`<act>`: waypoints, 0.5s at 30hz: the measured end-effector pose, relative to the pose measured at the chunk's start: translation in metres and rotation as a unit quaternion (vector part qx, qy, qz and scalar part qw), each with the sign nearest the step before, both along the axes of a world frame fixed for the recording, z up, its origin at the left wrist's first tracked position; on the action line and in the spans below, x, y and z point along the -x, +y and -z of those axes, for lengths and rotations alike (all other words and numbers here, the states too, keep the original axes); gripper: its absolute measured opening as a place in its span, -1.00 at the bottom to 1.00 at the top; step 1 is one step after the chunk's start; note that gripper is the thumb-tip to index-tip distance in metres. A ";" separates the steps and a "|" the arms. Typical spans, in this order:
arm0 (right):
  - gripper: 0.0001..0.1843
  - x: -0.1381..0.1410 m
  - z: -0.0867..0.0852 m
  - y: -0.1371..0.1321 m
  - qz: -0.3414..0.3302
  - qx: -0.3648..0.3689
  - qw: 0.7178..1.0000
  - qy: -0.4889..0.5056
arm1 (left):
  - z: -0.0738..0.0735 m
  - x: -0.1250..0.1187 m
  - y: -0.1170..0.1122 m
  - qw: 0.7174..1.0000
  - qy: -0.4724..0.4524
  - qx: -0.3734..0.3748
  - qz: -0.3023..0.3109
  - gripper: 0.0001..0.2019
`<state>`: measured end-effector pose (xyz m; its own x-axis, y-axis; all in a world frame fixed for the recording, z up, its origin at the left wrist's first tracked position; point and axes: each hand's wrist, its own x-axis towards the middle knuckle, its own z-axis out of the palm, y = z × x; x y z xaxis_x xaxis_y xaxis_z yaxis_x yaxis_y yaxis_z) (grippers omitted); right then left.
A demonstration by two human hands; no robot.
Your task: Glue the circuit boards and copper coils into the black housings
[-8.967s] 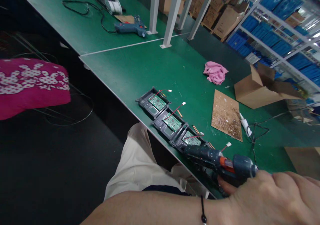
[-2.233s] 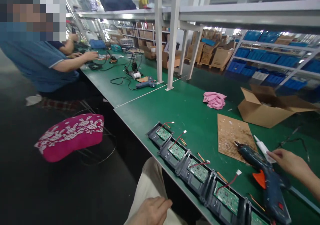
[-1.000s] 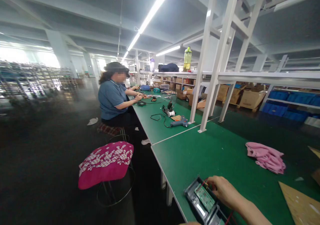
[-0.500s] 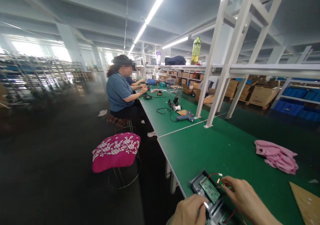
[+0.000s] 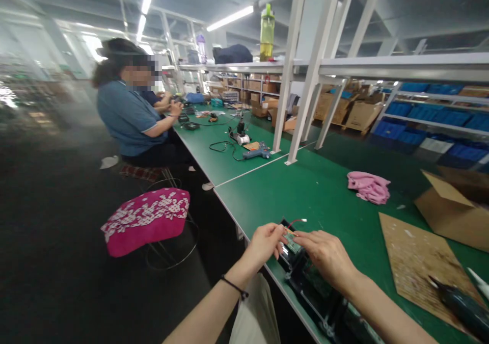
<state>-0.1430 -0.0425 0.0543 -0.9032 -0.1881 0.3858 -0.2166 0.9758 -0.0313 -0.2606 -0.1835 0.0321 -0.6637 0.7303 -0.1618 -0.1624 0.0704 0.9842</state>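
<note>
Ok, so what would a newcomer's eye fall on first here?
Probably the bright magenta seat cover with its white pattern, left of the green bench. Next, the left hand and right hand, close together at a circuit board near the bench's front edge. The yellow-green bottle, upright on the white shelf, stands out too.

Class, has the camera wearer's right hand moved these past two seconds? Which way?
Yes, leftward: the right hand has gone from right of the cardboard sheet to left of it, at the end tray.
</note>
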 end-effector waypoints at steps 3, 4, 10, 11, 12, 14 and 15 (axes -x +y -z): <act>-0.73 -0.003 -0.007 -0.006 -0.005 -0.020 0.999 -0.043 | -0.002 0.005 -0.002 0.999 -0.034 0.012 0.023 -0.51; -0.75 -0.004 -0.009 -0.007 -0.008 -0.023 0.998 -0.056 | -0.002 0.006 -0.003 0.998 -0.045 0.019 0.028 -0.52; -0.77 -0.008 -0.009 -0.012 0.011 0.040 0.995 -0.095 | 0.000 0.011 -0.005 0.995 -0.069 0.051 0.044 -0.63; -0.76 -0.008 -0.008 -0.013 0.035 0.066 0.993 -0.092 | -0.001 0.012 -0.006 0.995 -0.068 0.054 0.042 -0.66; -0.75 -0.008 -0.008 -0.014 0.068 0.094 0.990 -0.086 | -0.001 0.013 -0.006 0.996 -0.065 0.057 0.039 -0.68; -0.75 -0.007 -0.008 -0.016 0.144 0.154 0.975 -0.075 | -0.003 0.013 -0.008 0.996 -0.056 0.060 0.030 -0.72; -0.76 -0.006 -0.009 -0.017 0.175 0.184 0.964 -0.075 | -0.004 0.013 -0.008 0.997 -0.051 0.060 0.027 -0.73</act>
<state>-0.1374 -0.0590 0.0634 -0.9374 0.2638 0.2275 0.1588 0.9048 -0.3952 -0.2738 -0.1918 0.0359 -0.6001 0.7354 -0.3147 -0.2535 0.1982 0.9468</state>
